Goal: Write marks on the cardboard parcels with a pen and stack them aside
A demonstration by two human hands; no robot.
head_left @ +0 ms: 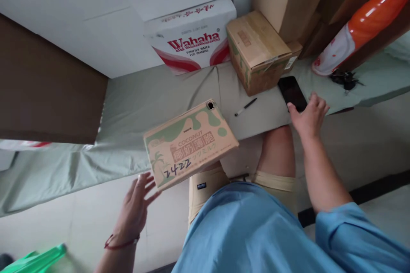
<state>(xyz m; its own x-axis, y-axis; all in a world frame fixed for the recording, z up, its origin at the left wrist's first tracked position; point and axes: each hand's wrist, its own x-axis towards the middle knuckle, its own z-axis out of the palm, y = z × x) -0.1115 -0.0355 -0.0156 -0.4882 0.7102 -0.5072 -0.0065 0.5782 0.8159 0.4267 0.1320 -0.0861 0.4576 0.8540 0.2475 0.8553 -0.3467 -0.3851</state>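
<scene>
A cardboard box of coconut snacks (192, 143) lies at the front edge of the cloth-covered surface, partly jutting out over my lap. "2422" is handwritten on its printed side, and a dark hole shows near one corner. My left hand (137, 200) is beside the box's near left corner, fingers spread and holding nothing; whether a fingertip touches the box I cannot tell. A black phone (292, 93) rests flat on the surface at the right. Around its near end is my right hand (307, 117), thumb and fingers apart, the thumb at the phone's edge.
A black pen (246, 107) lies between box and phone. Behind stand a white Wahaha water carton (195, 40), a smaller brown carton (259, 51) and a larger one (288, 0). An orange-and-white bottle-shaped object (361, 25) and a dark bunch (346, 80) are at right.
</scene>
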